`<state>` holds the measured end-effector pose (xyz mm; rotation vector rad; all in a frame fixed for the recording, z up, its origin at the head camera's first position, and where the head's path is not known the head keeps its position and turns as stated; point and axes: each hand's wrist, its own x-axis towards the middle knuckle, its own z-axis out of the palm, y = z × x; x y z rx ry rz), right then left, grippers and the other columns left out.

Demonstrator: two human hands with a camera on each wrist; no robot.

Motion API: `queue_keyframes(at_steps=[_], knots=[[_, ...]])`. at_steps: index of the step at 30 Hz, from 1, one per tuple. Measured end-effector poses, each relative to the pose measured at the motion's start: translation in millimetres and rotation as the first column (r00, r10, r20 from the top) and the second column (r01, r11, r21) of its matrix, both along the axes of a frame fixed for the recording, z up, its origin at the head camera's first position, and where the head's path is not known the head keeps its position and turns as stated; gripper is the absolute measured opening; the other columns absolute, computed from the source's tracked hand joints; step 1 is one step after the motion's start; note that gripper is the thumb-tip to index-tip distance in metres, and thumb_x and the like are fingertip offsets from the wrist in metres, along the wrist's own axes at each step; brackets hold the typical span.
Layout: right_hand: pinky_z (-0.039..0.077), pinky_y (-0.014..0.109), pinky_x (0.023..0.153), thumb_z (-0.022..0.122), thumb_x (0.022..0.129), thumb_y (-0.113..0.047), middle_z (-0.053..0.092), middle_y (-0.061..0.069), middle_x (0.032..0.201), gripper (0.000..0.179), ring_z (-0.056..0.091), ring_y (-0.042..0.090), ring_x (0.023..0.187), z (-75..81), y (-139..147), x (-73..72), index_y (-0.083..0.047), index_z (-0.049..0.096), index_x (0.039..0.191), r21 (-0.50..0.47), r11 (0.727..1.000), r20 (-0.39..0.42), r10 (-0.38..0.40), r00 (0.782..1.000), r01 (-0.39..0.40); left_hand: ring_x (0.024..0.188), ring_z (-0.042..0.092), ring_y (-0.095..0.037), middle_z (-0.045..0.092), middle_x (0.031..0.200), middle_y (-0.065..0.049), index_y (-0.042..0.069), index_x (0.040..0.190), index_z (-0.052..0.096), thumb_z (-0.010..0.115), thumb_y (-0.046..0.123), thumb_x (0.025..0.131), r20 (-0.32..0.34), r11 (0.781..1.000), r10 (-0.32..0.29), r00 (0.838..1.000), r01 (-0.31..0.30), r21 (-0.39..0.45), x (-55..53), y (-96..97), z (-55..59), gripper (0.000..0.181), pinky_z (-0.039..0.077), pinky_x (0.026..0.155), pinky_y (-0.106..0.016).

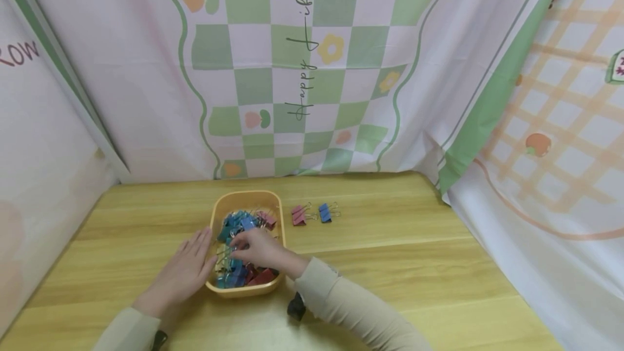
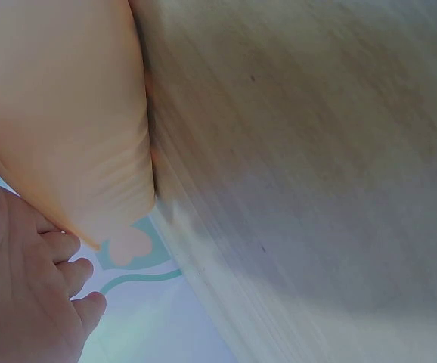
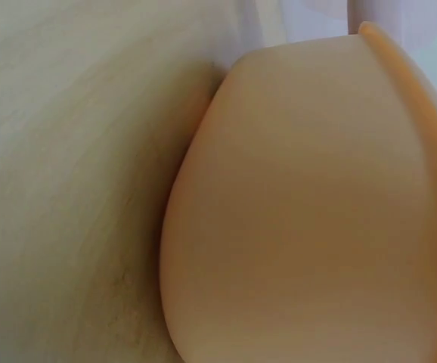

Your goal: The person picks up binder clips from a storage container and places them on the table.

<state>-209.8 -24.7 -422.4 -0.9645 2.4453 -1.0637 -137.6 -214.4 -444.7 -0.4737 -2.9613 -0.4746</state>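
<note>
A yellow plastic basket (image 1: 281, 215) on the table holds a pile of binder clips (image 1: 238, 220) in teal, blue, pink and red. My left hand (image 1: 182, 272) rests with extended fingers against the basket's left rim; the left wrist view shows its fingertips (image 2: 90, 306) by the basket wall (image 2: 67, 113). My right hand (image 1: 260, 248) reaches over the right rim into the basket, fingers bent down at the clips. Whether it pinches one is hidden. The right wrist view shows the basket's outer wall (image 3: 302, 204), not the hand's fingers.
To the right of the basket, a pink binder clip (image 1: 299, 215) and a blue binder clip (image 1: 325, 213) lie on the wooden table (image 1: 390, 253). A patterned curtain (image 1: 292, 69) hangs behind the table's far edge. A small black object (image 1: 296, 307) shows beneath the right sleeve.
</note>
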Motion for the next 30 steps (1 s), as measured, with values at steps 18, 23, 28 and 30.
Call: queue_keyframes(at_steps=[18, 23, 28, 30], knots=[[0.051, 0.026, 0.044, 0.064, 0.087, -0.009, 0.067, 0.003, 0.086, 0.019, 0.064, 0.022, 0.062, 20.8, 25.3, -11.6, -0.002, 0.066, 0.104, -0.155, 0.986, 0.085, -0.051, 0.995, 0.063, 0.133, 0.016, -0.041, 0.018, 0.147, -0.024, -0.01, 0.141, 0.02, 0.037, 0.029, 0.099, 0.003, 1.0, 0.004, 1.0, -0.004, 0.004, 0.6, 0.2, 1.1, 0.06, 0.015, 0.107, -0.053], [0.054, 0.037, 0.052, 0.063, 0.088, -0.012, 0.067, 0.006, 0.09, 0.019, 0.063, 0.022, 0.064, 33.7, 34.6, -15.9, -0.005, 0.067, 0.105, -0.184, 0.978, 0.113, -0.082, 0.99, 0.102, 0.133, 0.016, -0.041, 0.017, 0.147, -0.025, -0.011, 0.141, 0.02, 0.038, 0.029, 0.099, -0.001, 1.0, 0.002, 1.0, -0.002, 0.003, 1.0, 0.5, 0.6, 0.06, 0.016, 0.107, -0.053], [0.054, 0.039, 0.053, 0.063, 0.088, -0.015, 0.067, 0.006, 0.089, 0.022, 0.063, 0.03, 0.067, 44.5, 44.2, -21.6, -0.005, 0.066, 0.108, -0.201, 0.968, 0.161, -0.118, 0.98, 0.15, 0.133, 0.015, -0.041, 0.017, 0.147, -0.025, -0.011, 0.141, 0.02, 0.038, 0.028, 0.099, -0.005, 1.0, 0.001, 1.0, -0.001, -0.004, 1.0, 0.5, 0.6, 0.06, 0.016, 0.107, -0.053], [0.054, 0.036, 0.051, 0.063, 0.089, -0.015, 0.068, 0.008, 0.087, 0.023, 0.063, 0.025, 0.063, 47.0, 48.2, -25.2, -0.004, 0.065, 0.109, -0.215, 0.963, 0.169, -0.127, 0.977, 0.162, 0.133, 0.015, -0.041, 0.017, 0.147, -0.024, -0.011, 0.141, 0.02, 0.038, 0.028, 0.099, -0.002, 1.0, 0.004, 1.0, -0.004, -0.005, 1.2, 0.8, 1.3, 0.06, 0.015, 0.107, -0.053]])
